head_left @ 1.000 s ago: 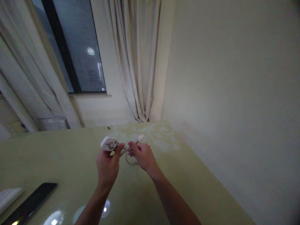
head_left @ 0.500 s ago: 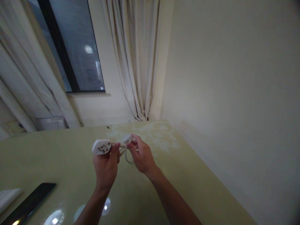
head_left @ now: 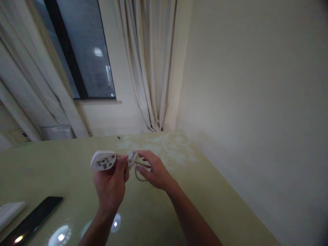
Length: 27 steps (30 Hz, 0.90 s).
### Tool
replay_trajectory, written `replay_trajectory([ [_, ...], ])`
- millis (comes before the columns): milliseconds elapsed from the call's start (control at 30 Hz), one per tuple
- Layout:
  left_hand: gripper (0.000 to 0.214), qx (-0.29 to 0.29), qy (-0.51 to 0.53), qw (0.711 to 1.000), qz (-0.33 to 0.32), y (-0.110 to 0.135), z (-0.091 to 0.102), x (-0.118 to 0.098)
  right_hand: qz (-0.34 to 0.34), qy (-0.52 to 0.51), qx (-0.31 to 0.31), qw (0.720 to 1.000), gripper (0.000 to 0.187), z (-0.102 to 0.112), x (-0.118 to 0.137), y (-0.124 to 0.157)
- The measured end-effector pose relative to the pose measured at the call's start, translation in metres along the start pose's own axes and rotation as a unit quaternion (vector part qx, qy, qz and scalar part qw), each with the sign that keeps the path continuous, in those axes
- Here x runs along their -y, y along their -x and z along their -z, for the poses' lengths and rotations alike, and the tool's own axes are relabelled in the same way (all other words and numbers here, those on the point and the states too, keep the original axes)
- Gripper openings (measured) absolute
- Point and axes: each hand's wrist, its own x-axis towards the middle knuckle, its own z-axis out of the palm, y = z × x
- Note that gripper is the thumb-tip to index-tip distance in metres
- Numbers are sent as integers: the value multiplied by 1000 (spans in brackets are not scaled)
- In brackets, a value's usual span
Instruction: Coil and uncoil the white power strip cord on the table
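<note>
moving leftward over the last second, the left hand (head_left: 110, 188) has carried the white plug head (head_left: 104, 161) farther from the right hand (head_left: 156, 172), turning its face more fully toward the camera. the pale end piece (head_left: 131, 155) of the cord, which stuck out beyond the right fingers a second ago, now sits between the two hands, close to the left thumb.

the left thumb and fingers are pinching the cord (head_left: 132, 163) just behind the plug head. the right thumb stands apart from its index finger, with cord loops passing between them; the index fingertip reaches the end piece, but i cannot tell how firmly those fingers close on anything.

the plug head is just left of centre in the lower half of the frame, held above the table (head_left: 151, 215). it is rounded and white, its flat face marked with grey rectangles and dark round spots. the off-white cord bunches to its right, one loop hanging below the right thumb.

the table's far edge crosses the frame just below the middle; its right edge runs down to the lower right along the plain wall (head_left: 251, 102). green tabletop stretches between the left forearm and a black slab (head_left: 33, 220) at lower left.
</note>
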Motion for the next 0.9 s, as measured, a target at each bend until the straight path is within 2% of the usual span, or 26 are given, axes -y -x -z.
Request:
replay_trajectory([
  [133, 40, -15, 16, 1000, -5, -5, 1, -6, 5, 45, -14, 999, 65, 1, -3, 0],
  [333, 48, -26, 61, 998, -12, -14, 2, -18, 32, 67, -34, 997, 44, -3, -6, -2],
  [500, 54, -21, 56, 998, 13, -21, 8, -18, 23, -7, 58, 998, 38, 4, -6, 0],
  [667, 59, -20, 54, 995, 84, -30, 12, -15, -27, -116, 137, 983, 8, 9, 4, 3],
  [733, 58, -22, 48, 990, 128, -31, 11, -12, -28, -131, 159, 978, 17, 8, 12, 4],
  [800, 56, -29, 40, 984, 170, -31, 10, -9, -15, -96, 147, 984, 23, 5, 19, 5],
  [900, 52, -46, 26, 981, 186, -30, 10, -9, 40, 38, 94, 994, 15, -3, 23, 6],
])
